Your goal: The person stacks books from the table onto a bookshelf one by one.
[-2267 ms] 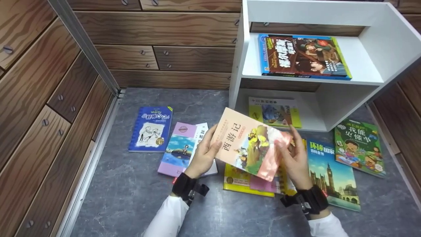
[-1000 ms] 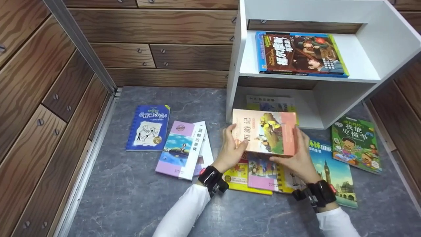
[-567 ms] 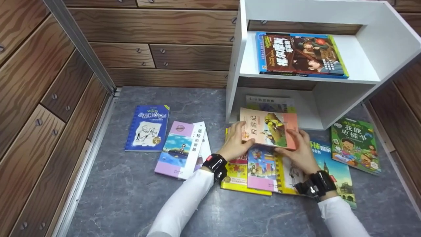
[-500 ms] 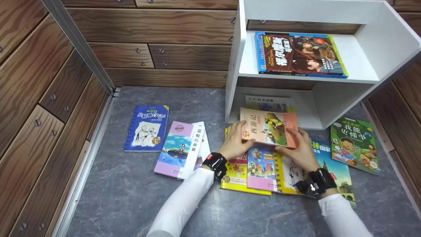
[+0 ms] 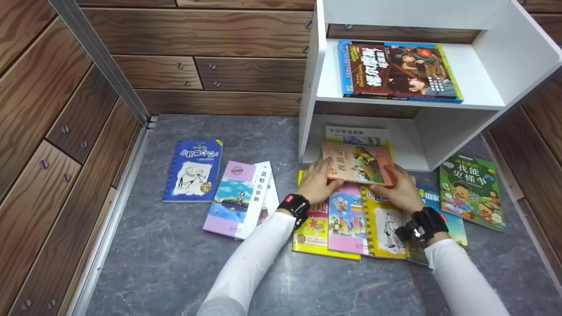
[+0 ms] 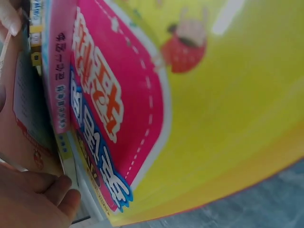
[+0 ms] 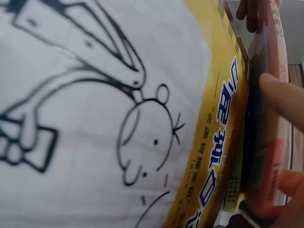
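Observation:
My left hand (image 5: 316, 183) grips the left edge of a peach-pink paperback book (image 5: 361, 163), its thumb along the near side. At the opposite end, my right hand (image 5: 403, 189) holds the same book. It reaches into the mouth of the white shelf's (image 5: 308, 109) lower compartment and overlaps a white-and-yellow book (image 5: 373, 133) lying inside. In the left wrist view, the book's underside (image 6: 33, 99) shows beside a yellow book with a magenta title patch (image 6: 133, 80). A yellow comic book (image 7: 209, 142) fills much of the right wrist view, beside the held book (image 7: 270, 114).
Brown and blue books (image 5: 395, 70) lie stacked on the upper shelf. Below my hands are a pink-and-blue book (image 5: 347, 219) and the Big Ben cover (image 5: 456, 232). A green book (image 5: 472, 188) lies right; a blue book (image 5: 195, 171) and a lilac book (image 5: 232, 197) lie left.
Both hands carry the peach-pink book from a slanted hold over the floor books, level it, and move it forward and down to the lower compartment. The surrounding books stay put.

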`<state>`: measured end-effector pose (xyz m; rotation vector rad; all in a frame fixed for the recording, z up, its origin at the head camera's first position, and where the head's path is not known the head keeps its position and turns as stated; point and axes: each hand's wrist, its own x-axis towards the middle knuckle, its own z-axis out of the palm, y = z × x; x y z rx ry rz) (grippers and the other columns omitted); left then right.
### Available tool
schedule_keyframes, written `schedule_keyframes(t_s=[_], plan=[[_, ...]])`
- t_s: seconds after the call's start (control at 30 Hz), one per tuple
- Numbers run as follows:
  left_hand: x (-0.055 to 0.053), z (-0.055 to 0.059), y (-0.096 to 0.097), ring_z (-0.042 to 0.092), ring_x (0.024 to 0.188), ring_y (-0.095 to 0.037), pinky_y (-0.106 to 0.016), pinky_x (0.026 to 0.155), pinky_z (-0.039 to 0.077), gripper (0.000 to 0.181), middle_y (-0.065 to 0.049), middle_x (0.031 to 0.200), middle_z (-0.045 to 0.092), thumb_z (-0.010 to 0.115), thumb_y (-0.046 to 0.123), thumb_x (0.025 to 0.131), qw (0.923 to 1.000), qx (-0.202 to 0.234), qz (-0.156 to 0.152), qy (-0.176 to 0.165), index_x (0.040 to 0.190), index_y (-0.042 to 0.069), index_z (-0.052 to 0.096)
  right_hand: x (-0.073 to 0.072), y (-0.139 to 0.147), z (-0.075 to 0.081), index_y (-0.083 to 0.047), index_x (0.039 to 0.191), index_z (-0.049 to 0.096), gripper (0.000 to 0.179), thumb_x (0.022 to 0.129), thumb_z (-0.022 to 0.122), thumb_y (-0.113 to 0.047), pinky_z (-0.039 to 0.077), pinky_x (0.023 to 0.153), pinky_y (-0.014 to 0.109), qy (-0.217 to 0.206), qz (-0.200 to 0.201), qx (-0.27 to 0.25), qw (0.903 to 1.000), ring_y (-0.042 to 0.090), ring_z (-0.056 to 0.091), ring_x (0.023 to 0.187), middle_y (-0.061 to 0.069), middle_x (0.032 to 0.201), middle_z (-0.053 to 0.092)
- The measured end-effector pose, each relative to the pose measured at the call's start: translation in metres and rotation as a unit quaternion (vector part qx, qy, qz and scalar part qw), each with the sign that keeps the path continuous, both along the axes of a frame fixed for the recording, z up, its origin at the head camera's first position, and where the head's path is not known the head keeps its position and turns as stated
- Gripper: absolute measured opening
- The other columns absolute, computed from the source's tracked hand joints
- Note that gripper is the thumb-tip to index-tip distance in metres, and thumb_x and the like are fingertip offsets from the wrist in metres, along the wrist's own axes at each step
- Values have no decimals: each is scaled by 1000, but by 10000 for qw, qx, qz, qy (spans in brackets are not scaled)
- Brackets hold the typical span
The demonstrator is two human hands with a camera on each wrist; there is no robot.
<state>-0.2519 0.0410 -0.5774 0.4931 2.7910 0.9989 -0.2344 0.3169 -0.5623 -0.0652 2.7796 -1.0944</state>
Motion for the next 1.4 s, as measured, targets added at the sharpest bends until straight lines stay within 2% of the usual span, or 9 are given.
schedule_keyframes(t_s=[0.23, 0.37, 0.47, 0.6, 0.8, 0.93, 1.1, 1.27, 1.4], plan=[[-12, -4, 7, 31, 154, -35, -45, 127, 24, 79, -22, 166, 31, 56, 52, 104, 9960, -849, 69, 260, 162, 6, 30, -7, -5, -1, 3, 160, 31, 85, 96, 74, -33, 21, 117, 75, 36, -292, 250, 9993, 57, 10, 150, 37, 166, 10], [-16, -8, 9, 45, 146, -32, -44, 122, 35, 74, -18, 159, 46, 61, 50, 102, 9909, -1137, 292, 665, 156, 4, 41, -9, -8, -1, 0, 161, 31, 80, 98, 71, -29, 17, 118, 77, -38, -425, 224, 9988, 57, 7, 151, 36, 167, 4], [-19, -9, 9, 59, 131, -27, -41, 113, 46, 68, -12, 143, 63, 67, 49, 98, 9834, -1350, 452, 1122, 146, 5, 53, -12, -9, -1, -1, 162, 29, 80, 99, 69, -30, 15, 119, 76, -51, -447, 283, 9986, 57, 6, 152, 36, 167, 3], [-24, -7, 10, 70, 111, -23, -38, 99, 55, 62, -6, 123, 73, 70, 49, 96, 9707, -1792, 464, 1531, 141, 7, 58, -18, -9, -2, 0, 163, 24, 81, 101, 66, -30, 14, 119, 76, 21, -445, 417, 9981, 58, 6, 152, 38, 167, 3], [-28, -4, 10, 74, 92, -22, -37, 76, 62, 53, -5, 102, 77, 65, 46, 101, 9594, -2377, 418, 1460, 143, 14, 59, -25, -10, -8, 0, 164, 19, 81, 102, 61, -30, 16, 119, 75, 62, -510, 741, 9959, 60, 9, 150, 38, 166, 6], [-31, -2, 13, 74, 86, -20, -36, 70, 62, 41, -2, 96, 78, 63, 39, 103, 9548, -2549, 515, 1442, 138, 17, 64, -29, -11, -11, -1, 164, 20, 79, 104, 60, -31, 20, 117, 76, 121, -548, 819, 9951, 60, 17, 148, 37, 164, 16], [-34, 0, 15, 75, 84, -18, -34, 69, 62, 19, 0, 93, 79, 67, 24, 98, 9470, -2727, 746, 1528, 115, 19, 75, -34, -11, -13, 0, 164, 20, 77, 105, 58, -31, 20, 119, 72, 233, -511, 886, 9945, 60, 20, 147, 38, 162, 20], [-33, 3, 15, 75, 84, -18, -34, 70, 62, 14, 1, 93, 78, 71, 30, 96, 9416, -2872, 724, 1604, 97, 19, 81, -40, -10, -15, 5, 161, 24, 71, 106, 57, -28, 23, 120, 70, 405, -364, 1031, 9932, 60, 27, 144, 41, 160, 23], [-31, 1, 15, 74, 80, -16, -33, 66, 61, 28, 2, 91, 77, 67, 33, 99, 9352, -3004, 442, 1821, 123, 22, 73, -44, -7, -15, 4, 160, 26, 68, 108, 56, -28, 28, 117, 71, 371, -375, 1056, 9930, 58, 34, 140, 40, 157, 28]])
